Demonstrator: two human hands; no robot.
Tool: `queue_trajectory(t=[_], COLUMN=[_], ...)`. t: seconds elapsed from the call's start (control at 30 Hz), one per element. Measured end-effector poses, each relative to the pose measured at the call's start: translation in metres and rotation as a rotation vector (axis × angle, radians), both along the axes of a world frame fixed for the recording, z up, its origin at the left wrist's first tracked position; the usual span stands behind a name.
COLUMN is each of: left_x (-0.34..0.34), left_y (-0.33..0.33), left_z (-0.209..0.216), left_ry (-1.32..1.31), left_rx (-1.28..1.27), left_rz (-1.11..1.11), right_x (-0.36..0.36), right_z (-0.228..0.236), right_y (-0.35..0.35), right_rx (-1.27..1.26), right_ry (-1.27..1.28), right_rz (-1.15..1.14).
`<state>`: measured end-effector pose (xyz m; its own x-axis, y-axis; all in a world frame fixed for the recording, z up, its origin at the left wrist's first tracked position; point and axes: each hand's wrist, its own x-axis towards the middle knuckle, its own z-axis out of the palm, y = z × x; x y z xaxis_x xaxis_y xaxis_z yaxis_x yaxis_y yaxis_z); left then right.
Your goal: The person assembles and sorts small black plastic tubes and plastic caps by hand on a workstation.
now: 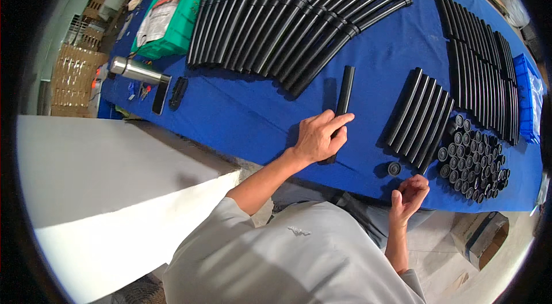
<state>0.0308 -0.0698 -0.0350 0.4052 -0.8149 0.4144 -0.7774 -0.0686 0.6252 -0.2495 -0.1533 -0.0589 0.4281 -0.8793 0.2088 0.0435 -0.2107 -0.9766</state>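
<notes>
My left hand [321,137] is closed round the lower part of a short black tube [346,90], its index finger lying across it. The tube stands out above the blue cloth, its lower end showing below the hand. At the table's front edge my right hand [408,197] has its fingers curled in, close to the lower end of a row of short black tubes [418,119]. What those fingers hold, if anything, is hidden. A single round black cap [394,169] lies just up and left of the right hand. Many more black caps [471,160] are clustered to its right.
Long black tubes with collars [270,33] fan across the far side. More short tubes [477,68] lie at the far right beside a blue bin [526,97]. At left are a green crate [172,39], a steel flask [135,70] and a phone [161,95].
</notes>
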Motion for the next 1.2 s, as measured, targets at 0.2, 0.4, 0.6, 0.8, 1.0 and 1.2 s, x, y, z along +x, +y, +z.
queue_trajectory(t=[0.2,0.4,0.6,0.8,1.0,1.2], left_x=[-0.033,-0.041,-0.047,-0.047,-0.027,-0.018], left_y=[0.055,0.083,0.089,0.093,0.095,0.078], left_z=[0.042,0.051,0.042,0.045,0.064,0.058], left_ry=[0.131,0.23,0.22,0.254,0.058,-0.23], left_rx=[-0.043,0.014,0.145,0.282,0.341,0.382], left_rz=[0.085,0.25,0.21,0.154,0.075,-0.122], right_x=[0.012,0.084,0.101,0.103,0.101,0.099], right_z=[0.038,0.043,0.024,0.033,0.032,0.029], right_y=[0.049,0.045,0.049,0.035,0.032,0.032], right_rx=[-0.274,-0.038,0.418,0.36,0.362,0.31], right_ry=[0.114,0.152,-0.079,-0.097,-0.045,-0.158], right_rz=[0.293,0.486,0.649,0.731,0.643,0.609])
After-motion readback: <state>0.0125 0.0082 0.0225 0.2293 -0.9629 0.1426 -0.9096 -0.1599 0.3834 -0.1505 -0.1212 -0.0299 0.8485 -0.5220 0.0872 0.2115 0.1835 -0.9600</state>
